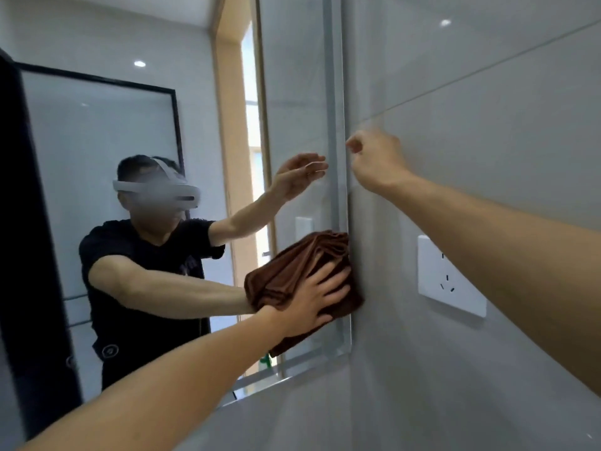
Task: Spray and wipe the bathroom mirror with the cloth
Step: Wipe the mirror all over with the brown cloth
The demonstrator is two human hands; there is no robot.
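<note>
My left hand (309,299) presses cloth (292,268) on mirror (292,92) at right edge, fingers spread flat. My right hand (377,161) up by wall (487,125), fingers loosely curled, holding nothing.

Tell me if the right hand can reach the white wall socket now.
Probably yes: the right hand is free, near the tiled wall above the white wall socket, with nothing between them.

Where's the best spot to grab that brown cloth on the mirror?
Pinch the cloth by its bunched upper folds, coming from the front above the left hand; elsewhere it is pressed flat against the mirror.
</note>
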